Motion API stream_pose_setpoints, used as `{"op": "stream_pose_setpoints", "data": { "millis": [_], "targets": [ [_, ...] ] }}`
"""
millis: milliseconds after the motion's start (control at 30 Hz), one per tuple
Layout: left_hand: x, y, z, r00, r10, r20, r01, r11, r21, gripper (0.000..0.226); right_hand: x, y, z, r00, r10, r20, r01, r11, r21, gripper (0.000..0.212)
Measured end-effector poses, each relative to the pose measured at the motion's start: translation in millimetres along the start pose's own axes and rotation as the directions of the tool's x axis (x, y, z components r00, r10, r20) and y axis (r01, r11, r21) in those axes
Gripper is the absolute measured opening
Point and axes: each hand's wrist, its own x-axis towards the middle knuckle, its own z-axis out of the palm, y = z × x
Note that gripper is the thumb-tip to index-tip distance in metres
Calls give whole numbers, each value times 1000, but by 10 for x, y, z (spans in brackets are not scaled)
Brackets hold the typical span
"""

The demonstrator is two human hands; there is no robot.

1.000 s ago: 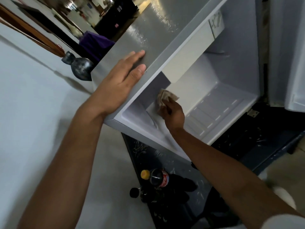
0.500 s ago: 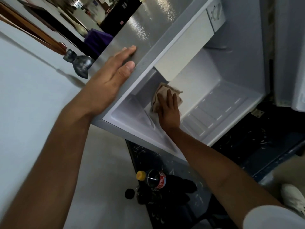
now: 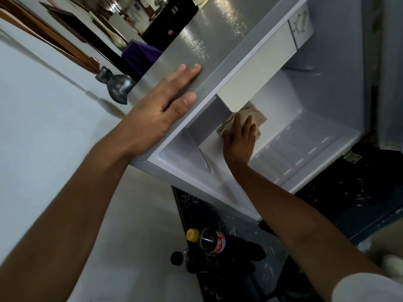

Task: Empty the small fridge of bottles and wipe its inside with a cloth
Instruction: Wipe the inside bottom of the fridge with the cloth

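Pale floor and dark mat surround the small grey fridge. Right hand, grip flat with fingers straight, presses the crumpled beige cloth against the inner back wall; left hand, grip flat, steadies the top. Dark cola bottles stand below the right forearm. Risk: the unpinched cloth may slip from under the palm.

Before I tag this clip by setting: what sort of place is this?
Probably a room in a home, though I can't be sure: a small fridge on a dark patterned mat, soda bottles on the floor beside it, and a round dark vase by the white wall.
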Motion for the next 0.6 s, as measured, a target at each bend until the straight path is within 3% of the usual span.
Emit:
{"op": "stream_pose_setpoints", "data": {
  "millis": [133, 267, 467, 600],
  "targets": [
    [28, -24, -70, 986, 140, 95, -151, 981, 118, 71, -187, 0, 63, 987, -153, 44, 153, 988, -4, 61],
    [42, 5, -68, 975, 176, 133, -198, 965, 175, 78, -106, 84, 28, 987, -156, 37, 156, 988, 9, 62],
    [20, 4, -28, 975, 189, 117, -205, 968, 145, 78, 177, 209, -50, 1000, -23, -11, 24, 999, 36, 64],
    [30, 6, -55, 971, 200, 128, -220, 961, 168, 81, 391, 183, -164, 986, 166, -18, -163, 979, 122, 71]
  ]
}}
